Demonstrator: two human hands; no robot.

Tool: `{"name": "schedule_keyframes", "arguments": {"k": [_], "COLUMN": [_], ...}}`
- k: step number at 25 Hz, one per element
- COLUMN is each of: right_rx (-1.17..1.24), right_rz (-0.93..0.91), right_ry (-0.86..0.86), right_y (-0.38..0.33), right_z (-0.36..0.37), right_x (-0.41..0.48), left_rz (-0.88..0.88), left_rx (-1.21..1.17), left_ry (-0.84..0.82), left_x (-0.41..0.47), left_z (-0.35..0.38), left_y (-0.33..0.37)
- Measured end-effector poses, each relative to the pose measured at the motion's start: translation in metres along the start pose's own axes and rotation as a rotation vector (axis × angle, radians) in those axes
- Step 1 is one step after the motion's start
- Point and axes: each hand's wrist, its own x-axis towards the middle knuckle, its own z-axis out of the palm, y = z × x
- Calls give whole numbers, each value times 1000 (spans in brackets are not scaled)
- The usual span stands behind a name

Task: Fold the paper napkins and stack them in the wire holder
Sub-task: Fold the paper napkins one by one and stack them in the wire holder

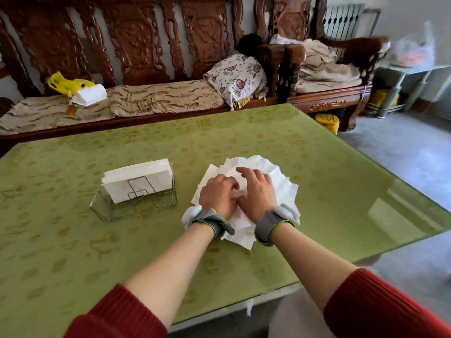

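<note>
A loose pile of white paper napkins (280, 181) lies spread on the green table in front of me. My left hand (218, 193) and my right hand (256, 192) both rest on top of the pile, side by side, fingers curled onto the top napkin. Whether either hand pinches a sheet I cannot tell. To the left stands the wire holder (156, 202) with a stack of folded napkins (136, 178) leaning in it. Both wrists wear grey bands.
The green glass-topped table (73, 240) ends at a right edge near my right arm. Behind it runs a carved wooden bench (146, 45) with cushions, a flowered pillow (238, 78), a yellow bag (66, 82) and a white packet (90, 95).
</note>
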Motion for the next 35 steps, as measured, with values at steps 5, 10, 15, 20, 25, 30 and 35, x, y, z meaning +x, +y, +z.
{"name": "schedule_keyframes", "arguments": {"k": [5, 10, 15, 20, 25, 30, 35], "right_rx": [44, 233, 81, -15, -41, 90, 246], "right_rz": [100, 18, -9, 26, -9, -29, -35], "right_ry": [17, 59, 73, -86, -137, -228, -238], "right_y": [22, 26, 9, -29, -66, -82, -81], "right_z": [-1, -5, 1, 30, 62, 85, 84], "right_x": [0, -2, -2, -28, -51, -59, -57], "left_rz": [30, 71, -33, -174, -285, -359, -244], "left_rx": [104, -111, -334, -488, -535, -573, -288], "left_ry": [50, 151, 237, 288, 326, 309, 114], "left_x": [13, 13, -22, -84, -130, -146, -148], "left_z": [16, 11, -13, -38, -55, -65, -55], "left_y": [21, 15, -29, -91, -142, -146, -143]}}
